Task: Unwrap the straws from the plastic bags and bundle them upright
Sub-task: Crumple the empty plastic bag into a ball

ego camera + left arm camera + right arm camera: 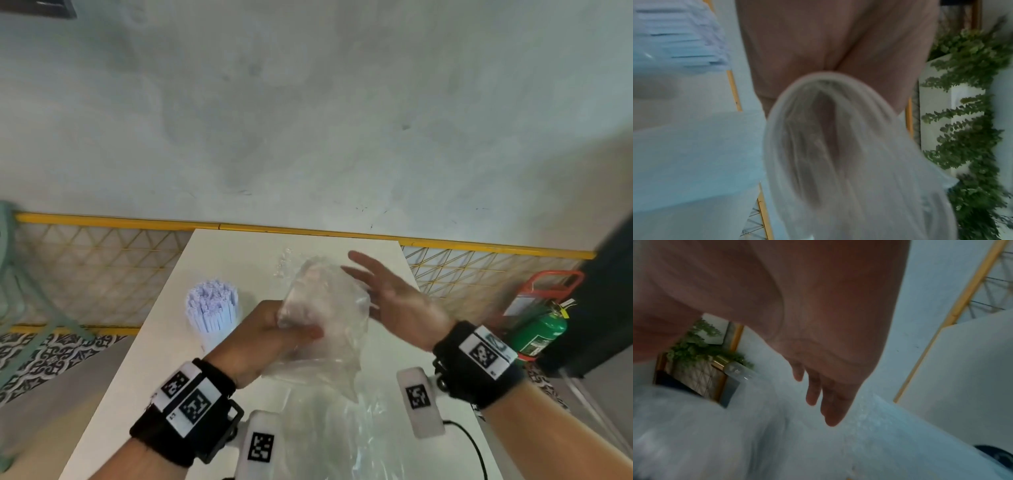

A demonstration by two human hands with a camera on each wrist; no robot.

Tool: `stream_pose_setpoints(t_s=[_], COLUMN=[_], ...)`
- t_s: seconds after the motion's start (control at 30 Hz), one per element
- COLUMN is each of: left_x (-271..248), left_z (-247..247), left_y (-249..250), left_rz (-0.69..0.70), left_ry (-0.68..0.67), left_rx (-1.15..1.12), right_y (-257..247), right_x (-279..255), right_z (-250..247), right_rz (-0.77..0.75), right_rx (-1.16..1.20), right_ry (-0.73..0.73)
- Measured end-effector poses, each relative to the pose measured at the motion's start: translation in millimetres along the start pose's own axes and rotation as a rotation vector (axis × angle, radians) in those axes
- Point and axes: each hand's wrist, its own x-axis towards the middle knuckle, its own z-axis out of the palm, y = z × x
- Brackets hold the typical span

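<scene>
A bundle of white paper-wrapped straws (211,304) stands upright at the left of the white table (239,250); it shows blurred in the left wrist view as the straws (678,40). My left hand (274,337) grips a crumpled clear plastic bag (329,308) above the table's middle; the bag (849,162) drapes over my fingers and hides them. My right hand (387,291) hovers just right of the bag with straight fingers (830,402), holding nothing. Whether it touches the bag is unclear.
More clear plastic (335,428) lies on the near part of the table. A yellow mesh railing (102,260) runs behind the table. A green fire extinguisher (541,329) stands to the right, and a planter with green foliage (966,129) shows in the left wrist view.
</scene>
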Motion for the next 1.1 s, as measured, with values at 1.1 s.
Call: stream_pose_setpoints(t_s=[1.1], left_x=[1.5], left_z=[37.5], left_y=[-28.0], left_rz=[0.235], left_ry=[0.109], left_rx=[0.106], right_y=[40.2], right_x=[-43.5], right_z=[-18.1], right_rz=[0.115], right_rx=[0.02], right_ry=[0.056])
